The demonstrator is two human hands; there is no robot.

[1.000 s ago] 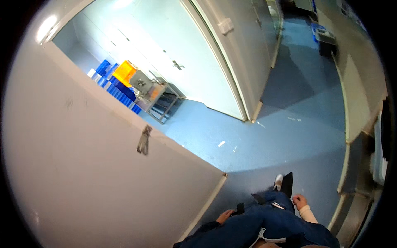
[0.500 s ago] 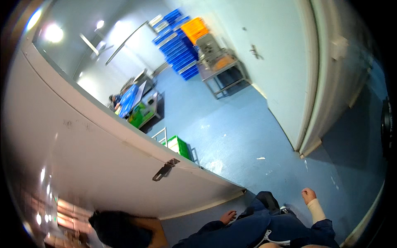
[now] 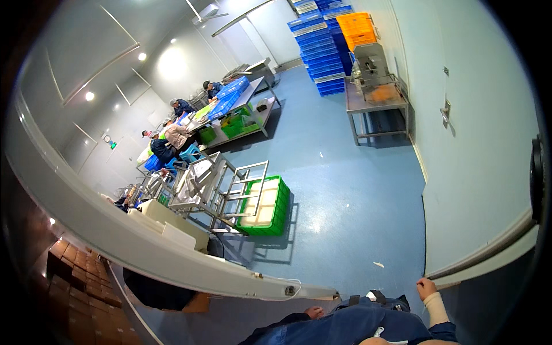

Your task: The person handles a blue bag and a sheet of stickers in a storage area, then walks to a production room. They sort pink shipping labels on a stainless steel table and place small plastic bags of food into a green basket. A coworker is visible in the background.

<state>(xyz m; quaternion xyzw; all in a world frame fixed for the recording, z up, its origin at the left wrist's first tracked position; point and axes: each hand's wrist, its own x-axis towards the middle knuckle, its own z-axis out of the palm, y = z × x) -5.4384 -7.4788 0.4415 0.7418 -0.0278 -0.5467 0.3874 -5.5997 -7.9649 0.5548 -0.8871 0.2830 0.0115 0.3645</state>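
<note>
My right hand [image 3: 426, 288] hangs low at the right, beside the lower corner of a pale door [image 3: 477, 172]. Its fingers are curled in, and nothing shows in them. I cannot tell whether it touches the door. A beige sleeve covers that wrist below a dark blue cuff. Close to my body on the left, my left hand [image 3: 314, 312] is small and partly hidden by my dark blue jacket [image 3: 351, 322]; how its fingers lie is unclear. The end of a pale door or wall panel [image 3: 230, 273] is nearest to it.
Ahead lies a blue floor [image 3: 322, 190]. A green crate [image 3: 280, 207] with white blocks stands left beside metal frames [image 3: 230, 184]. People work at a long table [image 3: 253, 92]. Blue crates [image 3: 319, 52], orange crates [image 3: 356, 29] and a machine on a steel table [image 3: 374, 103] stand farther back.
The view has straightened and moved farther into the doorway. More of the room, with the people and the green crate, shows now. My right hand has come closer to the right-hand door.
</note>
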